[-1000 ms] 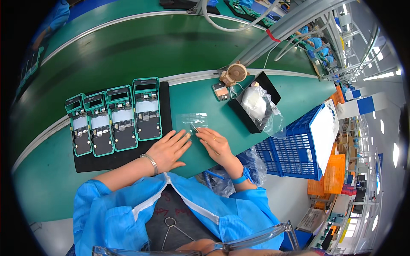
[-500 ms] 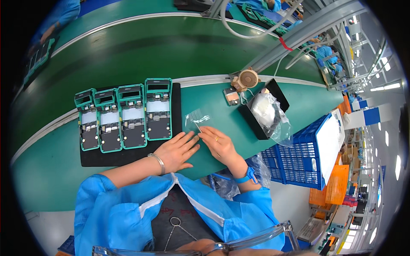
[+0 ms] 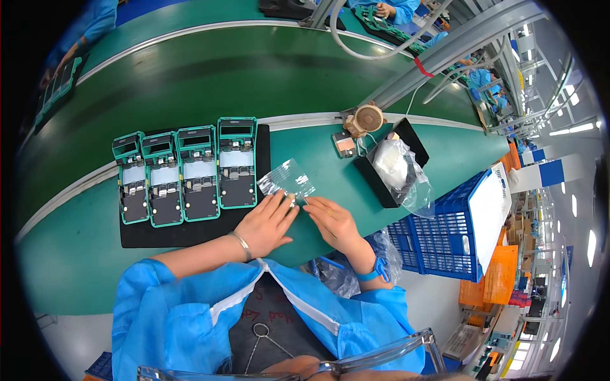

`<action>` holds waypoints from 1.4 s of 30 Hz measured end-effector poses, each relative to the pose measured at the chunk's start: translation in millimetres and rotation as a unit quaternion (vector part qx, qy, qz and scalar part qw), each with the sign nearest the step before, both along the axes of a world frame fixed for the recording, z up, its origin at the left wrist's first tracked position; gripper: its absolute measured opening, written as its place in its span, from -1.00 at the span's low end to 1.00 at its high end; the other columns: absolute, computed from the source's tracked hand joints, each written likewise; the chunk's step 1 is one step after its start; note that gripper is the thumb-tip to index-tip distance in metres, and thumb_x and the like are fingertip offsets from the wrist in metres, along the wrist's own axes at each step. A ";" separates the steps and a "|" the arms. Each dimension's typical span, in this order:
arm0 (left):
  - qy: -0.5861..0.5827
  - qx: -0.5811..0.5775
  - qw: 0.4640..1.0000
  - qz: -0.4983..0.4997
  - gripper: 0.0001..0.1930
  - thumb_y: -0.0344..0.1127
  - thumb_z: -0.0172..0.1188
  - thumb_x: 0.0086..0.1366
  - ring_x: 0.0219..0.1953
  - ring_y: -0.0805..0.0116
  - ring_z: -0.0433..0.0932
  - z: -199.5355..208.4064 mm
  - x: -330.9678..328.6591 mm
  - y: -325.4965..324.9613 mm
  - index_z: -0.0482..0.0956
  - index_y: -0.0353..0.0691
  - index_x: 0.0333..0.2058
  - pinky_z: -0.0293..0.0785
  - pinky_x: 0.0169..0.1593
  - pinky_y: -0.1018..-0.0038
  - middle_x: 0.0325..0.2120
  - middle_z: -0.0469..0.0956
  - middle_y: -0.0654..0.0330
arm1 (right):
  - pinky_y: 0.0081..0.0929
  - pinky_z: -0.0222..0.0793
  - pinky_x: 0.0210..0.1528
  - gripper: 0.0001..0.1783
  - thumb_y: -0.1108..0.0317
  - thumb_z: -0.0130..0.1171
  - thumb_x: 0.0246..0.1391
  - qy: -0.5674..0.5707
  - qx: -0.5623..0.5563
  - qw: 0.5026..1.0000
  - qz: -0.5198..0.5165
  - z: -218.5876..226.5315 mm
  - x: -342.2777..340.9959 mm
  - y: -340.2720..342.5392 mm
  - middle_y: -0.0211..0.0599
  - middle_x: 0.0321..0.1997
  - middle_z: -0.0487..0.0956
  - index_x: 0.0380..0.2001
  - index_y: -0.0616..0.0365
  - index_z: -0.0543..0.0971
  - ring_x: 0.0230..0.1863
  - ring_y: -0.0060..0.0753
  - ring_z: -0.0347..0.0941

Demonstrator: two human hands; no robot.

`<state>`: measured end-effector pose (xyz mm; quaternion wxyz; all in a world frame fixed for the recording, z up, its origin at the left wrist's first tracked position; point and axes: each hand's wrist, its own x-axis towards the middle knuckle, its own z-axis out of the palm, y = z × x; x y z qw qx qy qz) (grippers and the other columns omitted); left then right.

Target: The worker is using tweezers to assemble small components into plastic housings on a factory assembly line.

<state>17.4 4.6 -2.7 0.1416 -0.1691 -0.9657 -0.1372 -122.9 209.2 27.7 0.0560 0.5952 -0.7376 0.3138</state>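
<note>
A clear, shiny film sheet (image 3: 287, 175) lies tilted on the green tabletop, right of the black mat. My left hand (image 3: 267, 221) rests with its fingers stretched out, the fingertips on the sheet's near edge. Close to the sheet's near right corner, my right hand (image 3: 332, 221) has its thumb and fingers pinched together; what they hold is too small to make out. On the black mat (image 3: 197, 236), to the left, several teal-framed device housings (image 3: 236, 162) stand in a row, with dark and whitish parts inside.
A black box (image 3: 380, 188) with clear plastic bags sits to the right. Beyond it are a small brown fan (image 3: 368, 118) and a small square block (image 3: 344, 145). A blue crate (image 3: 438, 244) stands past the table's right edge. A green conveyor belt (image 3: 210, 76) runs behind; other people work across it.
The film sheet has shifted left and turned. My left hand has moved slightly right, its fingertips now on the sheet. My right hand has drawn a little to the right and nearer me.
</note>
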 end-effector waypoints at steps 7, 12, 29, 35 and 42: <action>-0.059 0.001 0.981 -0.187 -0.35 0.11 0.19 0.39 0.49 -0.05 0.16 -2.9 -6.4 -20.9 0.50 -0.27 0.25 0.09 0.52 0.06 0.36 0.37 0.02 | -0.22 0.64 0.06 -0.66 0.61 0.37 0.00 -0.019 -0.021 1.000 0.002 2.5 0.3 7.4 -0.02 0.02 0.70 -0.09 0.29 0.68 0.06 0.01 0.65; -0.016 0.004 0.983 -0.184 -0.41 0.02 0.30 0.33 0.45 0.01 0.25 -4.8 2.2 -26.8 0.54 -0.24 0.20 0.14 0.51 0.09 0.33 0.40 0.02 | -0.20 0.63 0.07 -0.65 0.61 0.37 0.01 -0.045 -0.005 0.998 0.041 -2.0 7.7 12.2 0.00 0.02 0.70 -0.07 0.31 0.66 0.06 0.06 0.65; -0.001 -0.001 0.991 -0.134 -0.38 0.02 0.33 0.29 0.42 0.01 0.31 -9.7 11.8 -21.7 0.54 -0.28 0.18 0.19 0.49 0.08 0.29 0.44 0.00 | -0.17 0.63 0.09 -0.62 0.63 0.36 -0.01 -0.001 -0.011 0.998 0.057 -2.1 -3.2 -0.6 0.02 0.06 0.68 -0.05 0.29 0.65 0.11 0.09 0.63; 0.080 0.056 0.995 0.016 -0.29 -0.28 0.52 -0.09 0.32 -0.08 0.42 28.5 25.3 -48.1 0.56 -0.32 0.11 0.40 0.32 0.05 0.19 0.50 -0.07 | -0.19 0.63 0.06 -0.61 0.63 0.34 -0.02 0.009 -0.045 0.994 0.097 18.1 -14.6 -50.8 0.02 0.03 0.68 -0.05 0.30 0.65 0.09 0.09 0.63; 0.097 -0.041 0.979 0.174 -0.44 -0.30 0.43 0.12 0.28 -0.14 0.39 20.2 22.9 -103.5 0.56 -0.37 0.10 0.40 0.24 0.03 0.15 0.52 0.02 | -0.18 0.62 0.08 -0.63 0.62 0.34 0.03 0.041 -0.081 0.984 0.153 6.9 -19.6 -129.3 0.01 0.05 0.68 -0.03 0.29 0.65 0.09 0.08 0.62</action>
